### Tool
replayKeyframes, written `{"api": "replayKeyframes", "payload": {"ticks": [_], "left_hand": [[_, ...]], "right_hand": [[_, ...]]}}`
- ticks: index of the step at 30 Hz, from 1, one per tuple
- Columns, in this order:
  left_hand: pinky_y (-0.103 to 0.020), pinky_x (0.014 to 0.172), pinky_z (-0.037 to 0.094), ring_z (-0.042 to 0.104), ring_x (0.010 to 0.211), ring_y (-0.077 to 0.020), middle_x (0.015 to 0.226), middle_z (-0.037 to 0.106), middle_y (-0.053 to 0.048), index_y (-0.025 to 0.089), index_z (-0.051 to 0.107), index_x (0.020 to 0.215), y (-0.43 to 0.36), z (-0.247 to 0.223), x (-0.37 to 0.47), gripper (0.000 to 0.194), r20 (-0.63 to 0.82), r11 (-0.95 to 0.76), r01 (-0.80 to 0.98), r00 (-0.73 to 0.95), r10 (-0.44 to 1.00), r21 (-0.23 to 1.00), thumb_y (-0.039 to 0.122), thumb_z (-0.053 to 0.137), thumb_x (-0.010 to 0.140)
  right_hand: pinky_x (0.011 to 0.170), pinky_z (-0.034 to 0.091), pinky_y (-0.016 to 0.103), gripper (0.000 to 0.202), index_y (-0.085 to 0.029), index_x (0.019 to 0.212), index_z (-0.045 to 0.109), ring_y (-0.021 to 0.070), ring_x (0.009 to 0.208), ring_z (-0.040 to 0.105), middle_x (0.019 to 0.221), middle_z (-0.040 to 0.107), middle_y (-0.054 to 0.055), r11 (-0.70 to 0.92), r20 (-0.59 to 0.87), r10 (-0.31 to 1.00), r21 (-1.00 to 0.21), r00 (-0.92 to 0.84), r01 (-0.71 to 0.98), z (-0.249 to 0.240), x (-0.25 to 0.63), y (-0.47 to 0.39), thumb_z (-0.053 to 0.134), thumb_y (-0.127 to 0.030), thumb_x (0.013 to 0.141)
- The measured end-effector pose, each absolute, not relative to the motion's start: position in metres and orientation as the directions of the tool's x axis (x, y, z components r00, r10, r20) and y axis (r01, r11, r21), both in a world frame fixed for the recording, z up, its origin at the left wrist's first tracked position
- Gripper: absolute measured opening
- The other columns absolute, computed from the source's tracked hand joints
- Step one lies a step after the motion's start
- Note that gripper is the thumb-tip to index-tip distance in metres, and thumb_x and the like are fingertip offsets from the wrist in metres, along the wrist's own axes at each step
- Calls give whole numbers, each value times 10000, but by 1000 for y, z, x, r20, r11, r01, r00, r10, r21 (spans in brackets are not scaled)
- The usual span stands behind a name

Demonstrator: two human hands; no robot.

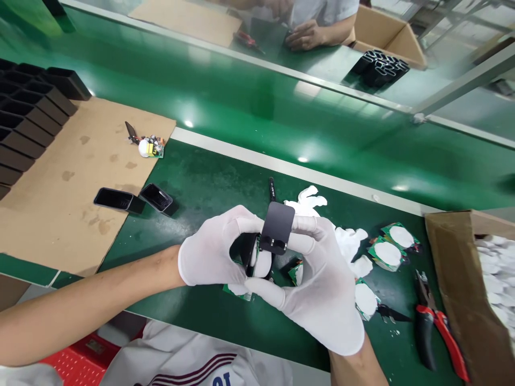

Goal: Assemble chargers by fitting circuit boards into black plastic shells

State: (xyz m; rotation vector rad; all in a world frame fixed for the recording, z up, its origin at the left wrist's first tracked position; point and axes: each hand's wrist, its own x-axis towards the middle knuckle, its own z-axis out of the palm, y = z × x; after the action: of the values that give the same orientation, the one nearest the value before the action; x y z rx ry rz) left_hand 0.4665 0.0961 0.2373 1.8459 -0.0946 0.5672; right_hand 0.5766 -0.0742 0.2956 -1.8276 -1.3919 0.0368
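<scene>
My left hand (219, 249), in a white glove, is closed around a black case (245, 249) held above the green bench. My right hand (325, 284), also gloved, pinches a flat black end plate (278, 222) with rounded corners and small metal pins. Between the hands, a circuit board with a white pad (263, 264) stands partly inside the case; fingers hide how far. Behind and below them lie another board with a white pad (239, 290) and a small green board (296, 272), partly covered by my hands.
Open black cases (118, 199) lie at left, with stacked cases (32, 112) on cardboard (76, 177). Padded boards (386, 253), white gloves (308, 201) and red-black pliers (432, 316) lie right, beside a carton (454, 279). Across a clear partition, another person's hand (306, 35) works.
</scene>
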Motion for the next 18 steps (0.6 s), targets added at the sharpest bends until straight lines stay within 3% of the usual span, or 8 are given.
{"api": "replayKeyframes", "payload": {"ticks": [4, 11, 15, 18], "left_hand": [[-329, 718, 627, 726, 865, -214, 956, 762, -13, 212, 658, 1309, 97, 236, 466, 727, 569, -443, -452, 804, 174, 774, 165, 934, 638], [-308, 697, 621, 757, 864, -193, 1046, 733, -9, 257, 645, 1306, 100, 231, 463, 659, 546, -582, -378, 826, 138, 720, 233, 903, 699], [-300, 663, 605, 742, 814, -182, 992, 726, 11, 256, 622, 1280, 101, 239, 462, 673, 561, -663, -349, 818, 130, 662, 237, 897, 666], [-307, 689, 610, 730, 811, -177, 968, 737, 32, 281, 611, 1304, 103, 256, 461, 762, 545, -688, -318, 828, 134, 652, 247, 953, 624]], "right_hand": [[865, 664, 493, 481, -296, 1222, 667, 310, 1078, 730, 1201, 721, 66, -47, 448, 810, -592, 378, 804, 293, 577, -76, 939, -359, 831], [770, 664, 485, 368, -352, 1066, 679, 307, 954, 759, 1078, 760, 5, 5, 421, 834, -652, 356, 758, 294, 579, -77, 956, -350, 824], [845, 673, 461, 485, -366, 1183, 722, 285, 1021, 757, 1178, 751, 8, -24, 411, 829, -653, 380, 757, 293, 581, -78, 996, -332, 784], [843, 668, 444, 432, -361, 1188, 704, 263, 974, 755, 1057, 755, -5, 13, 436, 802, -697, 409, 717, 288, 581, -77, 957, -417, 841]]}}
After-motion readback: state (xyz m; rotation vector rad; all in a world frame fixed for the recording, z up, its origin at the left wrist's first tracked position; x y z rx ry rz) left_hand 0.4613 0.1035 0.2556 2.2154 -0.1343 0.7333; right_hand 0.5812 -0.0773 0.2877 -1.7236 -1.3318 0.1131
